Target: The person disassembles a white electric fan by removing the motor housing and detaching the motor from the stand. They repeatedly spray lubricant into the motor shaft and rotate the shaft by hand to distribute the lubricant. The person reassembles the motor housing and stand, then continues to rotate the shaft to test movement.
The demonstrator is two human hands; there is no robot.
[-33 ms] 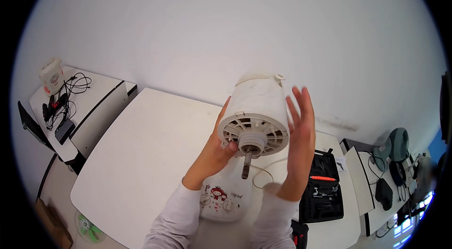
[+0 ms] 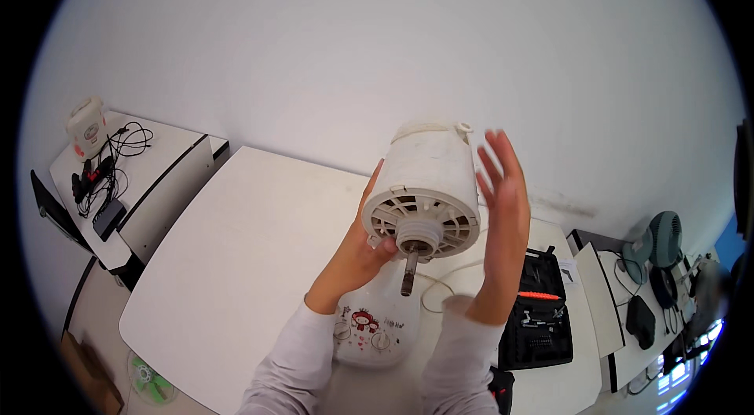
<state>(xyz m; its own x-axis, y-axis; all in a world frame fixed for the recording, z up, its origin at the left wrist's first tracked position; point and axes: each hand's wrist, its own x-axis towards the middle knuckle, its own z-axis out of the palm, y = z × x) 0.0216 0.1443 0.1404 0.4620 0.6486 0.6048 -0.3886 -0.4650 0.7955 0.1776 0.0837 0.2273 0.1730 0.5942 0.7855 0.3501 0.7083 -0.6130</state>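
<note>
A white fan motor housing [image 2: 433, 171] is held up over the table, its round vented front and bare metal shaft tilted toward me and downward. My left hand [image 2: 360, 258] grips its left side, thumb at the lower rim by the threaded collar and the other fingers partly hidden behind. Beside the housing's right side, my right hand [image 2: 506, 215] is raised upright with fingers apart, holding nothing. Below stands the white fan base [image 2: 375, 336] with two knobs and a printed cartoon figure, partly covered by my left wrist.
The white table [image 2: 228, 258] spreads beneath. On its right lie an open black tool case [image 2: 538, 329], a black-and-red tool [image 2: 500, 387] and a pale cable [image 2: 428, 301]. Side desks hold a rice cooker [image 2: 88, 128], black cables [image 2: 118, 160] and a grey-green fan [image 2: 664, 241]. A green-bladed fan part [image 2: 149, 380] sits low left.
My right hand has shifted slightly up and to the right, farther from the housing. The housing has moved very slightly left in my left hand.
</note>
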